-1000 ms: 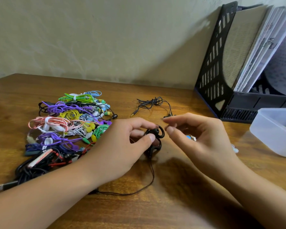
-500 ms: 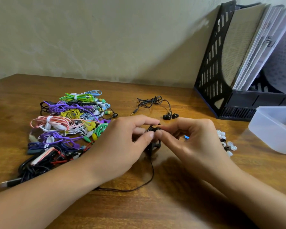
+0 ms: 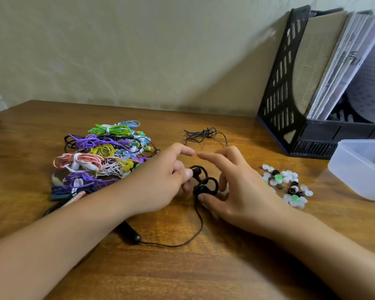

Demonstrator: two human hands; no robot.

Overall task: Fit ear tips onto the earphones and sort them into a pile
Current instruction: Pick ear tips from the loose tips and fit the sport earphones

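Hands meet at the middle of a wooden desk (image 3: 204,267), working on one pair of black earphones (image 3: 204,182) with looped ear hooks. The left hand (image 3: 156,182) has a closed grip on one earbud, pinching it between thumb and bent fingers, while its index finger stretches forward, unused. The right hand (image 3: 238,191) steadies the second earbud and its hook, thumb pressed against the underside and bent fingers behind it; its index finger also points forward, nearly touching the left one. Holding both buds close together probably keeps them still and turned upward so a tip can be pushed on. Whether a tip is already fitted cannot be told; the buds are dark and partly hidden.

The earphones' thin black cable (image 3: 195,232) trails toward the viewer and curves to a black inline pod (image 3: 128,233) lying just beside the left forearm.

Loose ear tips (image 3: 287,185), white, black and green, lie scattered just right of the right hand, within easy reach for picking. A pile of bundled earphones (image 3: 100,161) in purple, green, pink and yellow sits to the left, likely the sorted heap. Another black pair (image 3: 204,135) lies tangled beyond the hands, perhaps waiting. A clear plastic tub (image 3: 359,169) and a black file holder (image 3: 290,87) with papers stand at far right.
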